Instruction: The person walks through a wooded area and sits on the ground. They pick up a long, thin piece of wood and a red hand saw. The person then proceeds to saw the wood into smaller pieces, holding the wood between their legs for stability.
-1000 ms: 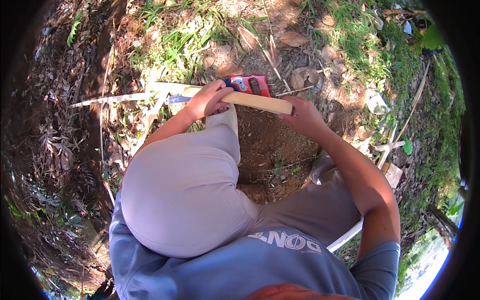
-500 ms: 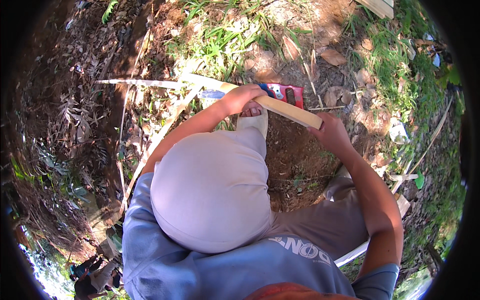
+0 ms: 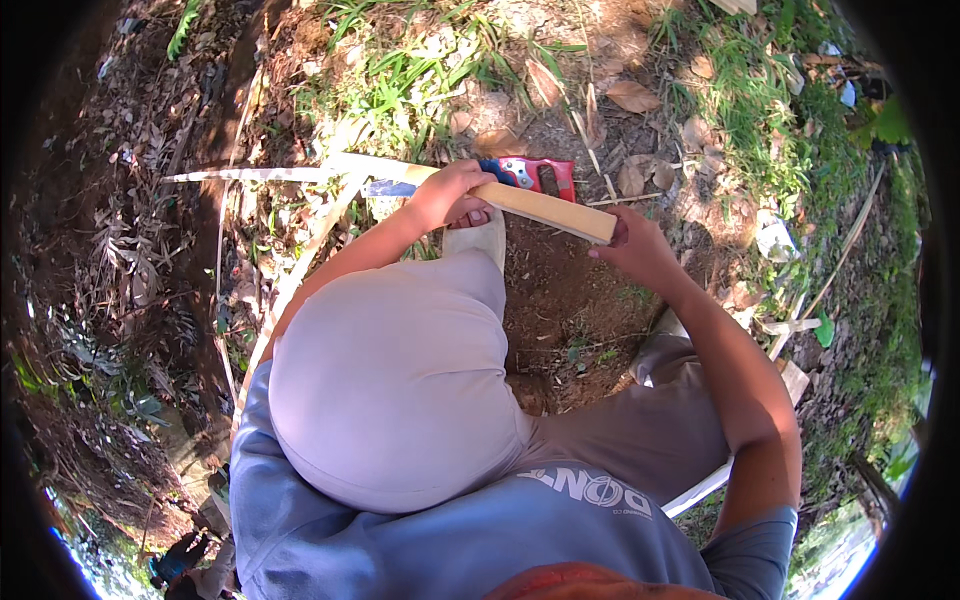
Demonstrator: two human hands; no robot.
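A long, pale wooden slat (image 3: 545, 208) stretches across in front of me, its right end nearer than its left. My left hand (image 3: 447, 193) is closed round the slat's middle, just above my foot (image 3: 480, 232). At the right end, my right hand (image 3: 640, 245) grips the slat with thumb and fingers. Just beyond the slat lies a handsaw (image 3: 540, 175) with a red and blue handle. Part of its blade shows left of my left hand; the slat and that hand cover the rest.
Long thin strips (image 3: 305, 270) of pale wood lie on the left, beside my left arm. Bare brown soil (image 3: 560, 300) is between my legs. Grass (image 3: 410, 85) and dry leaves (image 3: 632, 97) cover the ground beyond. Other people (image 3: 185, 565) are at the far lower left.
The whole scene has shifted a little left in the picture as my head turned. Both hands keep their hold on the slat; the saw lies where it was.
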